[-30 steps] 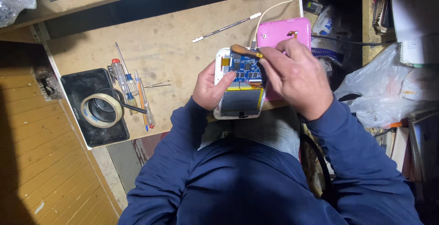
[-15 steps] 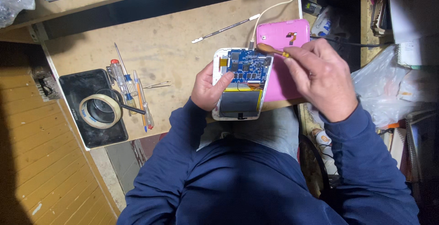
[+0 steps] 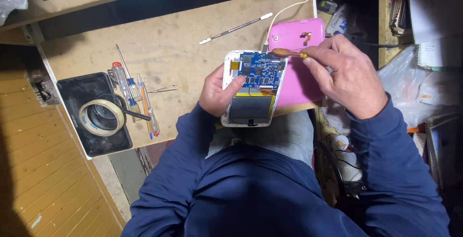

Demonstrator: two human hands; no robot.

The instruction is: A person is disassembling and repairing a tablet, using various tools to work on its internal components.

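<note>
Already the tablet [image 3: 251, 90] lay opened, board bare; left hand [image 3: 219, 92] clasped it, right hand [image 3: 345, 75] pinched a screwdriver [image 3: 289, 53]; reassembly remained.

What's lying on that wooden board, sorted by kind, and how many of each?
Opened tablet, held by the left hand: 1
Pink cover: 1
Brown-handled tool in the right hand: 1
Metal spudger: 1
Screwdrivers: about 3, bunched together
Tweezers: 1
Tape roll: 1
Black slab under the tape: 1
Total: about 10
</note>
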